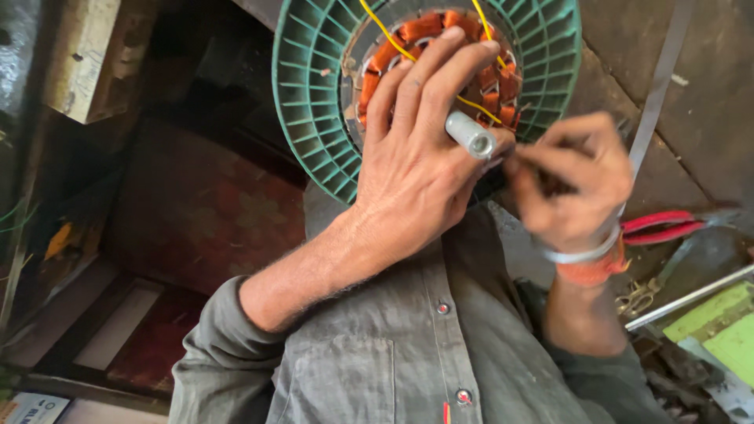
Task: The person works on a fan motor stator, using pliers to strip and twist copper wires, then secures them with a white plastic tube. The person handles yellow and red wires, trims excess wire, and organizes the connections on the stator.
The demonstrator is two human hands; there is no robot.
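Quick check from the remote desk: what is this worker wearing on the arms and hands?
Both hands are bare, no gloves. The left hand comes out of a grey-green shirt sleeve pushed back up the forearm. The right hand has a silver bangle and an orange thread band at the wrist.

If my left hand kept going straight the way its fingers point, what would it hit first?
Probably the orange copper windings inside the green ribbed housing; the left hand has its fingers lying over them already, though depth is unclear.
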